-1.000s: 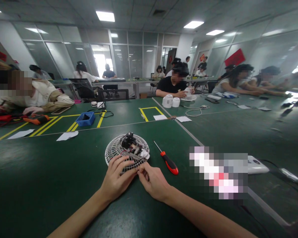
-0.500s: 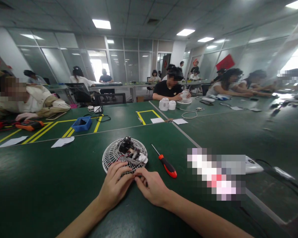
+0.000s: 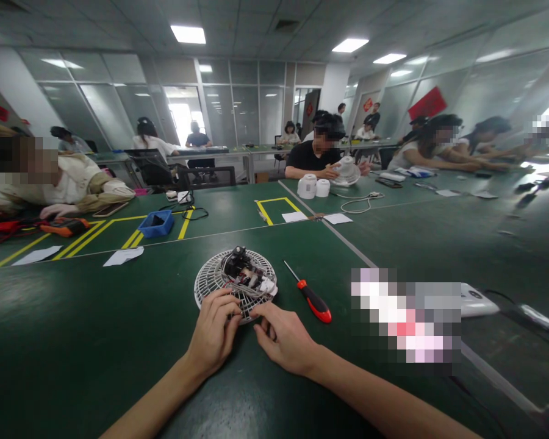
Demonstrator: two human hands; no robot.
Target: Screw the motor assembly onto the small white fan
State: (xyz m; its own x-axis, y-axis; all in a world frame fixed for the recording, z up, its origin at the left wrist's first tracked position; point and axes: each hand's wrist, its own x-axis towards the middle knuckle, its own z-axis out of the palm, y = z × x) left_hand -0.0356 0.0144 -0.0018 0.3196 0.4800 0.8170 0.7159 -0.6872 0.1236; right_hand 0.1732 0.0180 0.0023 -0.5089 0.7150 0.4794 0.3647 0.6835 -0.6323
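Observation:
A round white fan grille (image 3: 205,277) lies on the green table in front of me, with a dark motor part (image 3: 238,262) and a tangle of grey wires on top. My left hand (image 3: 215,332) is closed at the grille's near edge, fingers bent over the rim and thumb close beneath; its fingertips partly hide what they pinch. Just right of it, my right hand (image 3: 286,338) reaches the same edge with the index fingertip. Its thumb is apart from the index finger, the other fingers are curled, and I see nothing held. A red and black screwdriver (image 3: 315,303) lies right of the grille.
A blue bin (image 3: 156,224) and paper slips (image 3: 123,256) lie beyond the grille to the left. Across the table a co-worker (image 3: 315,152) handles a white fan part (image 3: 346,172) by two white housings (image 3: 307,186). A white device (image 3: 478,302) with a cable lies right.
My fingertips, which met at the grille's near edge, have moved slightly apart. The view has shifted a little. Across the table, the co-worker has tilted up the white fan part.

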